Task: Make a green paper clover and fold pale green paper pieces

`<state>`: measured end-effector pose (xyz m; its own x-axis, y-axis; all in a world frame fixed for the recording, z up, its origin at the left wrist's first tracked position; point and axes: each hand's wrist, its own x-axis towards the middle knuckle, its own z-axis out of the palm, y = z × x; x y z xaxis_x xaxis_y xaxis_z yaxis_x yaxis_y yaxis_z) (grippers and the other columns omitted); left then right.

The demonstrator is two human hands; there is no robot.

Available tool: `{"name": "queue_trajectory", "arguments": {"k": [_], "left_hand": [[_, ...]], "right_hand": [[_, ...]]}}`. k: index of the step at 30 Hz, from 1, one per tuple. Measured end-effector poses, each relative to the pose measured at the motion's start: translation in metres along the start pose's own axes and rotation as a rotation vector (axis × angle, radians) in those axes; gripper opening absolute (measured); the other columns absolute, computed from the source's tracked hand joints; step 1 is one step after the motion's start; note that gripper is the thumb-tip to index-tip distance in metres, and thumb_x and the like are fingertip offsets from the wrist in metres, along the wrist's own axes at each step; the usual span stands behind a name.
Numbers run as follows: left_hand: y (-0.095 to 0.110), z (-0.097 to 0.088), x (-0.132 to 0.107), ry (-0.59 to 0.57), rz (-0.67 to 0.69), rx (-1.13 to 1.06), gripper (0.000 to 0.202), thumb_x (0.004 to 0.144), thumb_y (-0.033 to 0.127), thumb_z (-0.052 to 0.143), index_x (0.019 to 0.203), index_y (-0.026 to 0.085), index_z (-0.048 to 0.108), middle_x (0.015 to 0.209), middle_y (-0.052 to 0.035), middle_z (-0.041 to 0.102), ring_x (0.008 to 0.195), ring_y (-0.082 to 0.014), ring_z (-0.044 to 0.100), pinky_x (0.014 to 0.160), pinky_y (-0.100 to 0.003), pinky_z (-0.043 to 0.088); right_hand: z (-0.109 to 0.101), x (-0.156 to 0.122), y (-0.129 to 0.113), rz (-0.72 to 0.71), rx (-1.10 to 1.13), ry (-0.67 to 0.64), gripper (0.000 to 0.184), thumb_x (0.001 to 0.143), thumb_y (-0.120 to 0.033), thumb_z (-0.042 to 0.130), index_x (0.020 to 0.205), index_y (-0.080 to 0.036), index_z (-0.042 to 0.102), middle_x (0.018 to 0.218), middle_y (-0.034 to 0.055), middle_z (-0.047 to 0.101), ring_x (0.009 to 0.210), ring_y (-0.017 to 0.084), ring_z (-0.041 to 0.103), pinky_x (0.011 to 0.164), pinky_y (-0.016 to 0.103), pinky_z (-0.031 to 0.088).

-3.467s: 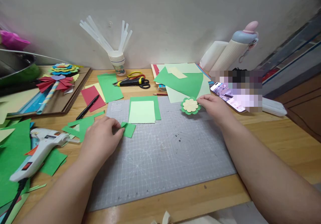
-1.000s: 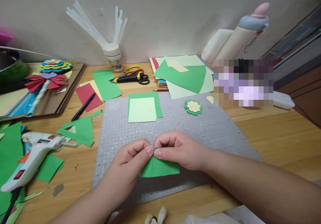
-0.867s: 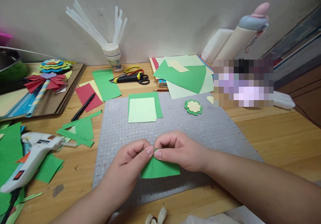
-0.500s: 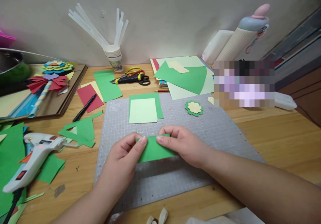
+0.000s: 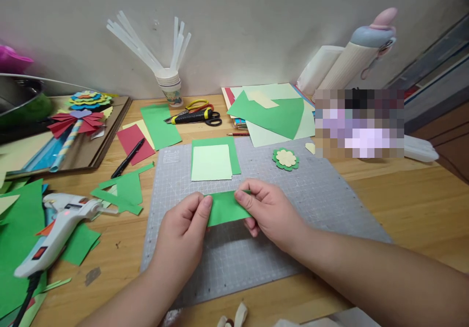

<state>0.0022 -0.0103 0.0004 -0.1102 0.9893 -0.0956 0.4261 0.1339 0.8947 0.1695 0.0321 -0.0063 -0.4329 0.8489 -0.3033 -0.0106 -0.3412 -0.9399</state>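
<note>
A piece of green paper is stretched between both hands above the grey cutting mat. My left hand pinches its left edge, thumb on top. At the right end my right hand grips it with the thumb on the near face and fingers behind. Beyond the hands, a pale green square of paper lies over a larger green sheet on the mat. To their right rests a paper flower, cream on green.
A white glue gun lies at left among green paper scraps. A black pen, a utility knife and scissors are farther back. Paper cups hold straws. Paper sheets are stacked near the wall.
The right hand has shifted its grip to the paper's right end, its lower fingers now showing beneath. The paper has tilted slightly, and the whole view has shifted a little.
</note>
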Motion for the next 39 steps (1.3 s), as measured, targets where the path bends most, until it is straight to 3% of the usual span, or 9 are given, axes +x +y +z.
{"name": "queue_trajectory", "arguments": {"k": [8, 12, 15, 17, 19, 22, 28, 34, 39], "left_hand": [[0.0, 0.002, -0.002, 0.029, -0.003, 0.0, 0.039, 0.089, 0.043, 0.042, 0.057, 0.021, 0.039, 0.053, 0.0057, 0.037, 0.052, -0.0122, 0.036, 0.05, -0.023, 0.029], [0.001, -0.005, 0.004, 0.113, 0.002, -0.035, 0.04, 0.09, 0.043, 0.043, 0.057, 0.021, 0.039, 0.054, 0.0057, 0.036, 0.053, -0.0119, 0.035, 0.051, -0.023, 0.029], [0.002, -0.007, 0.006, 0.149, 0.024, -0.09, 0.039, 0.09, 0.042, 0.044, 0.058, 0.02, 0.039, 0.056, 0.0055, 0.036, 0.056, -0.012, 0.035, 0.053, -0.023, 0.029], [0.002, -0.007, 0.006, 0.139, 0.03, -0.122, 0.039, 0.09, 0.042, 0.045, 0.058, 0.02, 0.039, 0.057, 0.0054, 0.034, 0.057, -0.012, 0.034, 0.053, -0.023, 0.028], [0.002, -0.007, 0.005, 0.137, 0.024, -0.151, 0.038, 0.09, 0.042, 0.046, 0.059, 0.02, 0.04, 0.058, 0.0054, 0.033, 0.057, -0.0119, 0.032, 0.053, -0.023, 0.028], [0.001, -0.007, 0.005, 0.178, -0.001, -0.218, 0.038, 0.089, 0.042, 0.047, 0.059, 0.02, 0.041, 0.059, 0.0053, 0.034, 0.058, -0.0119, 0.032, 0.054, -0.022, 0.028], [-0.004, -0.006, 0.008, 0.154, -0.1, -0.373, 0.038, 0.087, 0.046, 0.05, 0.061, 0.019, 0.044, 0.06, 0.0052, 0.038, 0.06, -0.0117, 0.033, 0.056, -0.022, 0.029], [-0.002, -0.002, 0.006, 0.014, -0.117, -0.414, 0.037, 0.084, 0.045, 0.055, 0.06, 0.018, 0.047, 0.059, 0.0055, 0.036, 0.058, -0.0105, 0.032, 0.054, -0.021, 0.028], [0.004, 0.003, 0.004, -0.066, -0.143, -0.517, 0.023, 0.076, 0.037, 0.065, 0.069, 0.017, 0.057, 0.062, 0.0042, 0.046, 0.057, -0.0099, 0.038, 0.053, -0.02, 0.032]], "right_hand": [[0.006, -0.004, 0.007, -0.048, 0.145, 0.039, 0.03, 0.085, -0.045, 0.057, 0.072, -0.02, 0.048, 0.041, -0.0102, 0.043, 0.033, 0.005, 0.039, 0.036, 0.015, 0.03], [-0.003, 0.004, 0.003, -0.101, 0.141, 0.111, 0.028, 0.087, -0.046, 0.053, 0.076, -0.021, 0.046, 0.043, -0.0106, 0.041, 0.035, 0.006, 0.038, 0.038, 0.017, 0.029], [-0.01, 0.009, -0.002, -0.116, -0.245, 0.046, 0.029, 0.089, -0.042, 0.05, 0.071, -0.02, 0.049, 0.048, -0.0069, 0.044, 0.043, 0.009, 0.043, 0.045, 0.022, 0.034], [-0.012, 0.009, -0.006, -0.231, -0.609, -0.048, 0.028, 0.089, -0.038, 0.051, 0.069, -0.018, 0.056, 0.06, -0.0011, 0.054, 0.06, 0.013, 0.052, 0.058, 0.026, 0.039], [-0.012, 0.007, -0.007, -0.364, -0.789, -0.085, 0.026, 0.091, -0.034, 0.049, 0.078, -0.018, 0.064, 0.08, 0.0041, 0.062, 0.08, 0.018, 0.056, 0.071, 0.031, 0.041], [-0.013, 0.006, -0.006, -0.392, -0.586, -0.013, 0.029, 0.094, -0.034, 0.042, 0.093, -0.019, 0.067, 0.091, 0.0063, 0.062, 0.085, 0.017, 0.056, 0.073, 0.03, 0.041], [-0.011, 0.01, -0.006, -0.011, 0.142, -0.12, 0.024, 0.082, -0.041, 0.061, 0.082, -0.017, 0.062, 0.069, -0.0007, 0.054, 0.052, 0.007, 0.043, 0.045, 0.02, 0.025], [-0.008, 0.006, -0.004, -0.048, 0.252, -0.227, 0.029, 0.08, -0.034, 0.066, 0.068, -0.019, 0.045, 0.05, -0.0087, 0.039, 0.044, 0.006, 0.029, 0.043, 0.021, 0.019], [-0.005, 0.001, -0.003, -0.057, 0.075, -0.196, 0.047, 0.088, -0.051, 0.048, 0.055, -0.019, 0.038, 0.045, -0.0073, 0.034, 0.041, 0.006, 0.028, 0.04, 0.021, 0.019]]}}
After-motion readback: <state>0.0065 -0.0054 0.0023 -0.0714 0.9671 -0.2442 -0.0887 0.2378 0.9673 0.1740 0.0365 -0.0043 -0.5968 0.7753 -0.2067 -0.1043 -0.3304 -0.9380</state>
